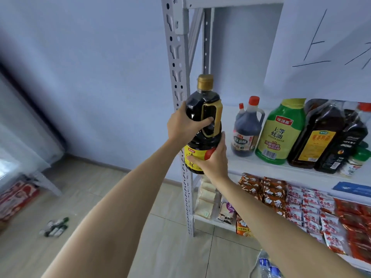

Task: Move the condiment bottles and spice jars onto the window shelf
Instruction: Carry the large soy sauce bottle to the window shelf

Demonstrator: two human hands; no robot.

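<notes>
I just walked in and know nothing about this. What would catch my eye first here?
A big dark sauce bottle with a gold cap, held upright mid-frame beside the white shelf post: the left hand grips its handle, the right hand holds its yellow label. Right of it, a green oyster sauce jug and more dark bottles lean on the shelf.

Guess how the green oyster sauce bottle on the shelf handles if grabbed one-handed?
The oyster sauce bottle is broad, so probably heavy. Its smooth plastic may slip, and no handle shows. It already leans, so a nudge might tip it toward the vinegar jug.
</notes>
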